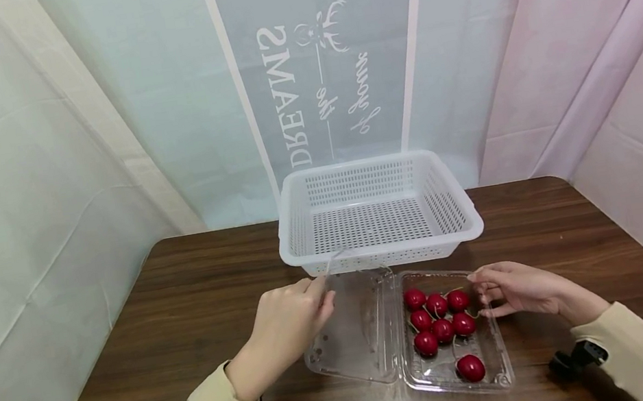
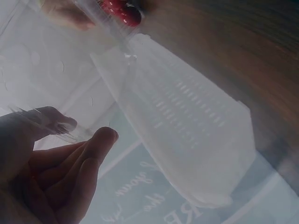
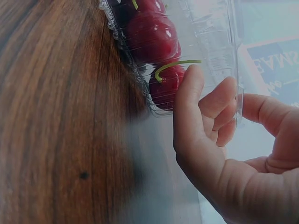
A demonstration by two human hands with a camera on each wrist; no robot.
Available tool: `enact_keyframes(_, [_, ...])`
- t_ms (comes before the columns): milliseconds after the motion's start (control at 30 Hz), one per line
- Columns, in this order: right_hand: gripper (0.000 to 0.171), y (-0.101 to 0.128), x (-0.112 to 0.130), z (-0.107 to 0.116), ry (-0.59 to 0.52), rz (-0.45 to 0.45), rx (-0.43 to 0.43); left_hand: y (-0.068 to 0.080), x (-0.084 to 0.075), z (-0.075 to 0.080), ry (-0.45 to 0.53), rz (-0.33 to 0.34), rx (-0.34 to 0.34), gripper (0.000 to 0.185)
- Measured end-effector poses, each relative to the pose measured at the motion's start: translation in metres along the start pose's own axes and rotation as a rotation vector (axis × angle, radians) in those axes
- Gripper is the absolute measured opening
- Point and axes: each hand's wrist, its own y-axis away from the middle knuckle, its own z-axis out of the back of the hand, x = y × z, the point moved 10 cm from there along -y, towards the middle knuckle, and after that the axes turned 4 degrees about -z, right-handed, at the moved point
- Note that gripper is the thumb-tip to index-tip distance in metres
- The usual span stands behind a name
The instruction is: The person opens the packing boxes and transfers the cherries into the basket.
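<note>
A clear plastic clamshell box (image 1: 438, 377) lies hinged open on the table, with several dark red cherries (image 1: 443, 330) in its right half. One cherry (image 1: 471, 368) sits apart from the cluster, near the front side. My left hand (image 1: 289, 316) pinches the edge of the transparent lid (image 1: 357, 334) between thumb and fingers; the lid stands tilted on the left. At the box's right side, my right hand (image 1: 522, 288) holds the rim, thumb on one face and fingers against the wall. In the right wrist view, a green stem (image 3: 180, 64) shows beside a fingertip.
Behind the box stands a white perforated plastic basket (image 1: 383, 249), with nothing seen in it. Dark wooden table (image 1: 205, 301) lies under everything. Pale curtains (image 1: 97, 158) hang around the left, back and right. A small black device (image 1: 577, 358) sits by the right sleeve.
</note>
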Motion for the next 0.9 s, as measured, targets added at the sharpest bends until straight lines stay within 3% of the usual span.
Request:
enact_keyframes(267, [0.023,-0.005,0.000,0.003,0.040,-0.023,-0.073,0.009,0.009,0.000,0.000,0.047,0.018,0.024])
enact_keyframes(500, [0.023,-0.010,0.002,0.000,0.038,-0.022,-0.075,0.018,0.017,-0.001,0.001,0.081,0.051,0.039])
enact_keyframes(900, [0.016,-0.019,0.004,-0.007,0.011,0.001,-0.078,0.034,0.031,-0.004,0.003,0.139,0.085,0.040])
